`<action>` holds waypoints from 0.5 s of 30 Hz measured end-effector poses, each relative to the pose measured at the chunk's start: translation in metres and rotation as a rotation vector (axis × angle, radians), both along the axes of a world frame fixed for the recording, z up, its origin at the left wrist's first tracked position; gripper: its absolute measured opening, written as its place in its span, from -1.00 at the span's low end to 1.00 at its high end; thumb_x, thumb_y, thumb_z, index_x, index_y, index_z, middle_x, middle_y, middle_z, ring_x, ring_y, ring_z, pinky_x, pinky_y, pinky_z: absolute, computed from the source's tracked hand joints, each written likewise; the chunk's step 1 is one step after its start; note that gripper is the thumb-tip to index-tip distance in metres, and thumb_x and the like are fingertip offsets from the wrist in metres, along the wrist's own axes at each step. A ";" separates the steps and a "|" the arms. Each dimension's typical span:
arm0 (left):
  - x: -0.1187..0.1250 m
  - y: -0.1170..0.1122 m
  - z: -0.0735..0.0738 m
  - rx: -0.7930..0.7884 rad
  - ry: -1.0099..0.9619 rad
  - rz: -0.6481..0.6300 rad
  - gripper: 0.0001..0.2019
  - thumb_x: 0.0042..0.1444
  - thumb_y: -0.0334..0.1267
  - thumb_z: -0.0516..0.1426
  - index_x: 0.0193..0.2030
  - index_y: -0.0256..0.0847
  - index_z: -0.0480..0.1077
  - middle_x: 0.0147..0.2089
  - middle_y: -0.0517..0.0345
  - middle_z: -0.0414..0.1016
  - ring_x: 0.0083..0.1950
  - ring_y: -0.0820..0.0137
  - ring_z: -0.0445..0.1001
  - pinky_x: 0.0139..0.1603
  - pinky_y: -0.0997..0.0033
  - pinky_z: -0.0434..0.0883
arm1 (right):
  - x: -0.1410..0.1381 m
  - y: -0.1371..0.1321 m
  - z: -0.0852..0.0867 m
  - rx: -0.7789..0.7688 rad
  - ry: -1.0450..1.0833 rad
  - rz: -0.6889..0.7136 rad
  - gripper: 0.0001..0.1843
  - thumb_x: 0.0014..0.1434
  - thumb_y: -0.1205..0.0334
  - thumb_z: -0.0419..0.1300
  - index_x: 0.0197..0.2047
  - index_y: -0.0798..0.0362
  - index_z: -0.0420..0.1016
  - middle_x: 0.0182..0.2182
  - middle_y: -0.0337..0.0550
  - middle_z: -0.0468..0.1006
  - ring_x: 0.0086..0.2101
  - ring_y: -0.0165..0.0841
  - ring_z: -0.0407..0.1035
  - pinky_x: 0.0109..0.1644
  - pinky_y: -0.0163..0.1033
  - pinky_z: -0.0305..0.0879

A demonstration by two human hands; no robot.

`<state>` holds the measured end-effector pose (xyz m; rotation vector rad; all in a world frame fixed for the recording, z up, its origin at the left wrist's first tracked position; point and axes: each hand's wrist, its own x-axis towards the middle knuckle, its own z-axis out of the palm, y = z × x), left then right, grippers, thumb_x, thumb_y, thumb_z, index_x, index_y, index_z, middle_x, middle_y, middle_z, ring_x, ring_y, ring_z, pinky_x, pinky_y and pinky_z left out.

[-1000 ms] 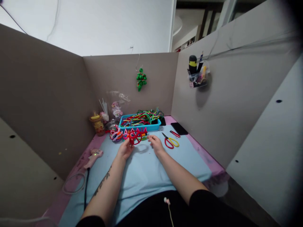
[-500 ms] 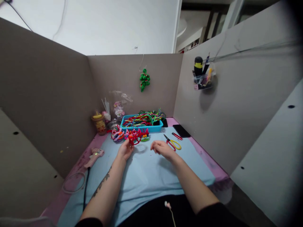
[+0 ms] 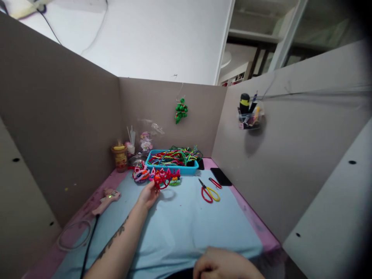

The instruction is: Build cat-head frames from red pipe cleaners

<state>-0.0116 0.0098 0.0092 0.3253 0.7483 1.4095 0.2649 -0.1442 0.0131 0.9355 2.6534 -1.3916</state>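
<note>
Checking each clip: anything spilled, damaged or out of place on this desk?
Nothing clearly spilled or broken stands out. The untidiest spot is the blue tray: its multicoloured strands are tangled and poke above the rim. The red openwork piece in the left hand is too small to check.

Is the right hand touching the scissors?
Apart. The head view shows it: the right hand is at the picture's bottom edge, and a wide stretch of blue cloth separates it from the scissors.
</note>
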 end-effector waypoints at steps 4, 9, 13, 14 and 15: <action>0.000 -0.001 0.000 0.001 -0.002 0.007 -0.86 0.22 -0.40 0.03 -0.34 -0.30 0.38 -0.56 0.19 0.47 -0.59 0.50 0.43 -0.60 0.56 0.33 | -0.008 -0.009 -0.004 0.061 0.067 -0.086 -0.76 0.01 0.36 0.15 -0.26 -0.03 0.59 -0.40 -0.30 0.52 -0.39 -0.47 0.32 -0.32 -0.45 0.18; 0.000 0.000 0.001 0.004 -0.020 0.014 -0.85 0.23 -0.39 0.02 -0.35 -0.29 0.37 -0.55 0.21 0.47 -0.62 0.54 0.40 -0.61 0.59 0.32 | -0.013 -0.019 0.016 0.010 0.284 -0.445 -0.82 0.02 0.32 0.14 -0.27 0.03 0.51 -0.38 -0.24 0.47 -0.40 -0.45 0.32 -0.31 -0.38 0.24; 0.000 0.001 0.001 -0.011 -0.033 0.003 -0.85 0.22 -0.38 0.04 -0.37 -0.29 0.37 -0.56 0.21 0.47 -0.62 0.54 0.40 -0.61 0.58 0.31 | -0.003 -0.009 0.049 -0.080 0.654 -0.794 -0.71 0.00 0.16 0.27 -0.18 0.02 0.38 -0.44 -0.27 0.42 -0.50 -0.46 0.31 -0.44 -0.35 0.26; 0.001 0.000 0.000 -0.014 -0.036 -0.001 -0.85 0.22 -0.38 0.04 -0.36 -0.29 0.37 -0.56 0.21 0.46 -0.61 0.54 0.40 -0.60 0.58 0.31 | 0.003 -0.007 0.057 -0.029 0.715 -0.847 -0.76 -0.01 0.15 0.30 -0.27 0.03 0.40 -0.49 -0.27 0.41 -0.51 -0.45 0.33 -0.44 -0.34 0.27; 0.001 0.000 0.000 -0.018 -0.037 -0.005 -0.85 0.22 -0.37 0.04 -0.35 -0.29 0.38 -0.56 0.21 0.47 -0.61 0.53 0.40 -0.61 0.58 0.30 | 0.010 -0.007 0.064 0.035 0.778 -0.867 -0.78 -0.04 0.15 0.34 -0.35 0.03 0.42 -0.51 -0.25 0.42 -0.51 -0.43 0.34 -0.45 -0.33 0.28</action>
